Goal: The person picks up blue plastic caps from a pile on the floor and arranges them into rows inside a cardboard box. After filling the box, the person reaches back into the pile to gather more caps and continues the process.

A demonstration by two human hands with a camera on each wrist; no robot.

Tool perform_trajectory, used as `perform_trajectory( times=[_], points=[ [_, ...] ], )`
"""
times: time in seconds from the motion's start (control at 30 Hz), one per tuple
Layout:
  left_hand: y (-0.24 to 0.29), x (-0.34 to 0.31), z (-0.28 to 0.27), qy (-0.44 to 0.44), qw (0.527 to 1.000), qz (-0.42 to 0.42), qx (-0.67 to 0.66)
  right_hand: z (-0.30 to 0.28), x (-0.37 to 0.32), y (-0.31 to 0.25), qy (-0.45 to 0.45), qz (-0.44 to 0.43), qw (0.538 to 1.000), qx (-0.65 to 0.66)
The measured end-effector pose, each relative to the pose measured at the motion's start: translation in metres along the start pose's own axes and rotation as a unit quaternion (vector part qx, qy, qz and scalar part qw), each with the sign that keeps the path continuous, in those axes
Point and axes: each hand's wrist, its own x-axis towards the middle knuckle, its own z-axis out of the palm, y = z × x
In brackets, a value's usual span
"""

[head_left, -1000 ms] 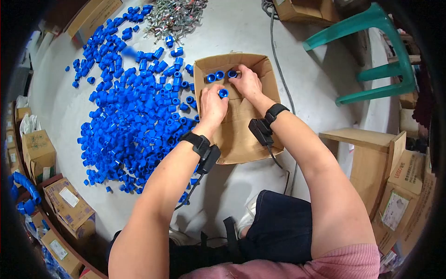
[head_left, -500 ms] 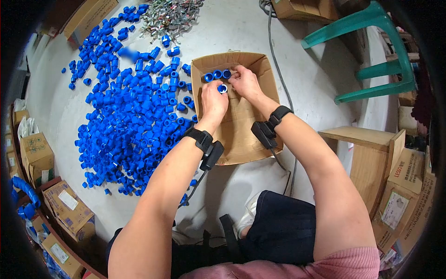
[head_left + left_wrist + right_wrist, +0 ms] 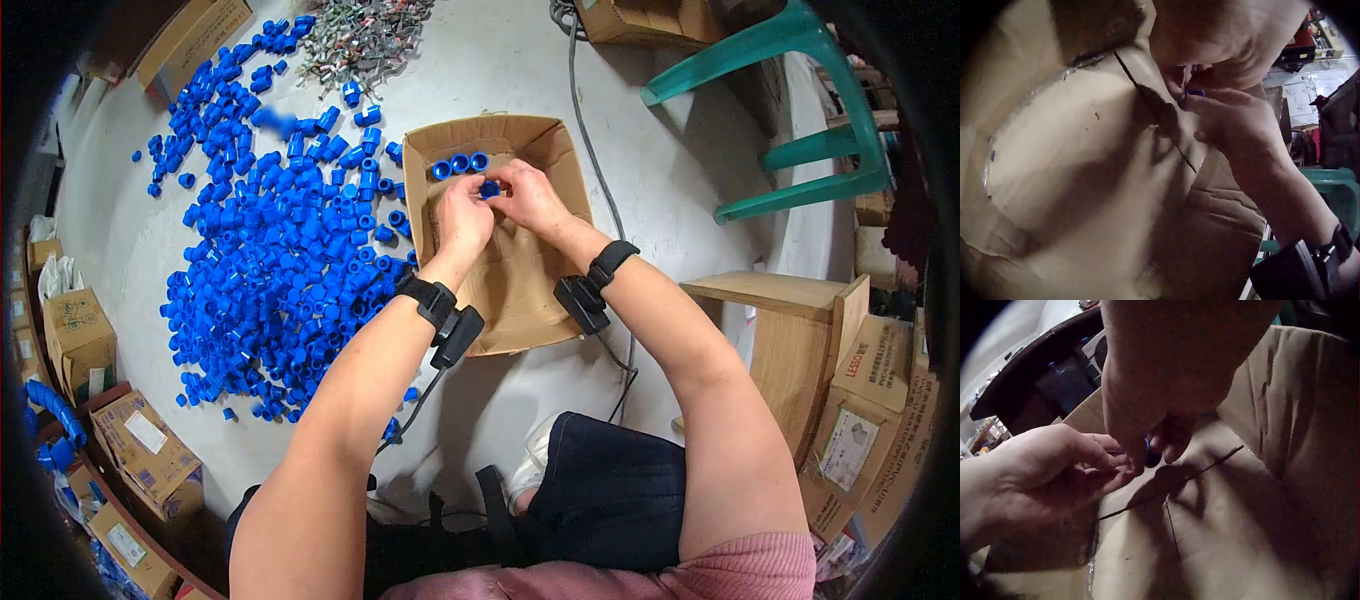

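Inside an open cardboard box (image 3: 500, 290), both hands meet at one blue pipe fitting (image 3: 489, 189). My left hand (image 3: 463, 215) pinches it from the left, and my right hand (image 3: 535, 198) has thumb and fingers on it from the right. Only a bit of the fitting shows between the fingertips in the wrist views, a dark blue edge (image 3: 1152, 457). Just beyond the hands, three blue fittings (image 3: 460, 164) stand in a row along the box's far wall, their round openings facing up.
Left of the box, a big heap of blue fittings (image 3: 280, 290) spreads over the floor. A pile of small metal parts (image 3: 360, 40) lies behind it. A black cable (image 3: 590, 140) runs along the box's right side, near a green plastic stool (image 3: 770, 70). Cartons (image 3: 150, 440) line the left.
My right hand set a fitting down as third in the row, let go, and came back toward me to the fitting in my left hand. The left hand has barely moved.
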Motion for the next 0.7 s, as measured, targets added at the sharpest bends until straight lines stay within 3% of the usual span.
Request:
perform_trajectory(
  times=[0.07, 0.13, 0.23, 0.4, 0.5, 0.63, 0.7],
  points=[
    [0.010, -0.003, -0.005, -0.009, 1.000, -0.003, 0.003, 0.000, 0.000, 0.004, -0.003, 0.023, 1.000, -0.017],
    [0.015, -0.003, -0.008, -0.072, 0.995, -0.061, 0.015, 0.000, 0.001, 0.007, -0.003, 0.032, 0.999, -0.020],
    [-0.003, 0.002, 0.002, -0.098, 0.994, -0.044, -0.021, 0.002, 0.001, 0.014, -0.005, 0.041, 0.999, -0.027],
    [-0.016, 0.007, 0.006, -0.089, 0.995, -0.041, -0.026, 0.006, 0.004, 0.020, 0.040, 0.020, 0.997, -0.062],
    [-0.007, 0.003, -0.002, -0.062, 0.996, -0.051, 0.030, 0.004, 0.013, 0.020, 0.102, 0.080, 0.988, -0.089],
    [-0.007, 0.007, -0.011, -0.033, 0.993, -0.083, 0.072, 0.004, 0.022, 0.019, 0.112, 0.098, 0.984, -0.094],
    [-0.008, 0.009, -0.013, -0.023, 0.994, -0.058, 0.084, 0.005, 0.025, 0.018, 0.095, 0.114, 0.985, -0.088]
  ],
)
